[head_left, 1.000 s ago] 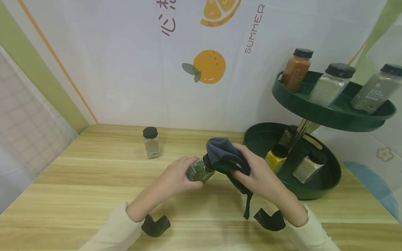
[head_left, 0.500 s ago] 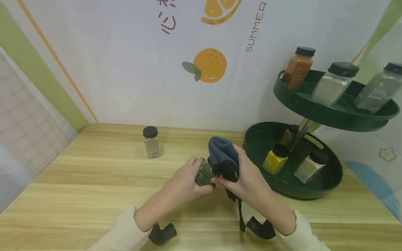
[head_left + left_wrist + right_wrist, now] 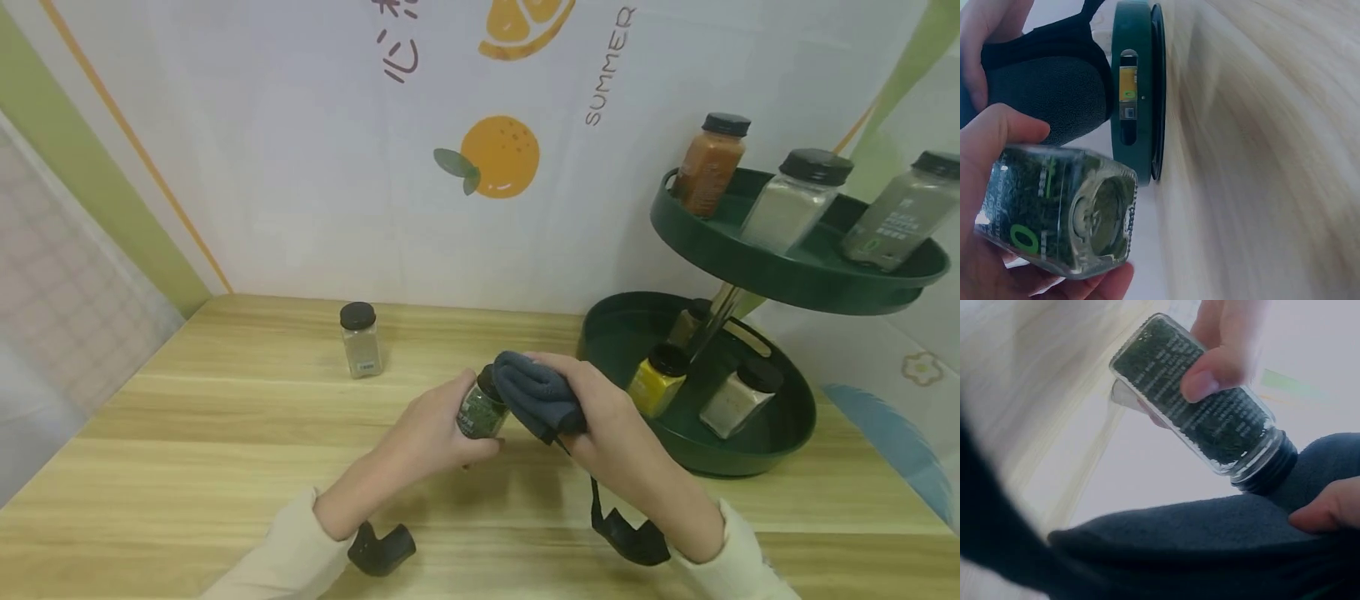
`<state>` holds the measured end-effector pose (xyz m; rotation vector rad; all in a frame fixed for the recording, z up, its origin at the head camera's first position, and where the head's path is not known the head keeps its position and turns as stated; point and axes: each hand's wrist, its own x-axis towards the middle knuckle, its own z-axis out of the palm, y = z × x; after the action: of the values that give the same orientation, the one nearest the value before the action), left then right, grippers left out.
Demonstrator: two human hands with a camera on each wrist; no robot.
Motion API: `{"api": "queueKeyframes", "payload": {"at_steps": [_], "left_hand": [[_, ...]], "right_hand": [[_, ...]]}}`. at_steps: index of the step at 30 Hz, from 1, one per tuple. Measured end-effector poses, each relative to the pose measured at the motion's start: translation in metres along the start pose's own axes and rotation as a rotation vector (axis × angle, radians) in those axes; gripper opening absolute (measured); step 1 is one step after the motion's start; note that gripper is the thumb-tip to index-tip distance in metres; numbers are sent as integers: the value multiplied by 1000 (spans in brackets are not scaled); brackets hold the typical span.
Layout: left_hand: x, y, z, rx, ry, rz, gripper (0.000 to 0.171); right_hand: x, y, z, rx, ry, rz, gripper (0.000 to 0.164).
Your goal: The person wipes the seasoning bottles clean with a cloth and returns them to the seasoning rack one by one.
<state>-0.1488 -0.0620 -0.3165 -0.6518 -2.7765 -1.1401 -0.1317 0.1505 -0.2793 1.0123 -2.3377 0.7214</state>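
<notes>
Head view shows you working over the wooden table (image 3: 225, 433) with both hands full. Your left hand (image 3: 438, 421) grips the jar of green flakes (image 3: 480, 414), thumb on one side and fingers on the other, and your right hand (image 3: 606, 412) grips a bunched dark grey cloth (image 3: 536, 392). You have the jar tilted near the middle of the table, just left of the cloth; in the right wrist view its black cap (image 3: 1266, 464) meets the cloth, while the left wrist view shows you its clear base (image 3: 1107, 219).

Farther off and to the left of your hands, a black-capped jar of pale powder (image 3: 363, 350) stands upright on the table. To your right is a green two-tier rack. Its upper tray (image 3: 795, 279) bears an orange jar (image 3: 707, 172), a whitish jar (image 3: 789, 212) and a grey jar (image 3: 903, 218), from left to right. Its lower tray (image 3: 727, 460) holds a yellow jar (image 3: 654, 387) on the left, a pale jar (image 3: 731, 404) on the right and another, partly hidden jar (image 3: 685, 327) behind the post. On the far side hangs a white backdrop (image 3: 315, 183) with a printed orange (image 3: 501, 158).
</notes>
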Motion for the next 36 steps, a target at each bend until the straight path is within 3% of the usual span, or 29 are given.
{"api": "queueKeyframes", "payload": {"at_steps": [6, 12, 16, 24, 27, 36], "left_hand": [[-1, -1, 1, -26, -56, 13, 48], [-2, 2, 3, -16, -128, 32, 54], [-2, 2, 4, -21, -140, 25, 56], [1, -10, 6, -25, -131, 40, 53], [2, -13, 7, -18, -137, 57, 52], [3, -17, 8, -25, -169, 19, 54]], "right_hand": [[1, -2, 1, 17, -32, -29, 63], [0, 9, 7, -75, -13, 72, 74], [0, 14, 8, -110, -28, 125, 77], [-1, 3, 8, -69, -61, 1, 70], [-1, 1, 8, -74, -74, -6, 68], [-1, 19, 14, -173, -143, 202, 69]]}}
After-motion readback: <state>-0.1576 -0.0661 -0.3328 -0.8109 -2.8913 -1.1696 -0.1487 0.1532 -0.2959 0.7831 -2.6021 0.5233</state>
